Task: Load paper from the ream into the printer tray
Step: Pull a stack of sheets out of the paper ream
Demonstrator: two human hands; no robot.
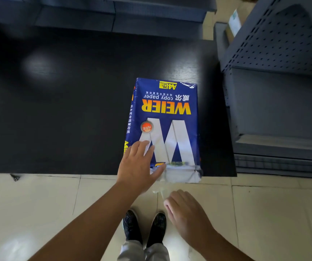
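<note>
A blue wrapped ream of copy paper [162, 117] lies on the dark table [66, 110], its near end at the table's front edge, where the wrapper looks torn open. My left hand [140, 166] rests flat on the ream's near left corner with the fingers spread. Below the table edge, my right hand [185, 211] has its fingers curled around a thin clear strip [160, 192] that hangs from the ream's near end. A large grey unit with perforated panels [275, 87] stands right of the ream, with stepped ledges [281, 161] low on its front.
A grey sofa [113, 14] runs along the far side of the table. A cardboard box [236, 21] sits behind the grey unit. Pale floor tiles [38, 213] and my dark shoes [145, 228] are below the table's front edge.
</note>
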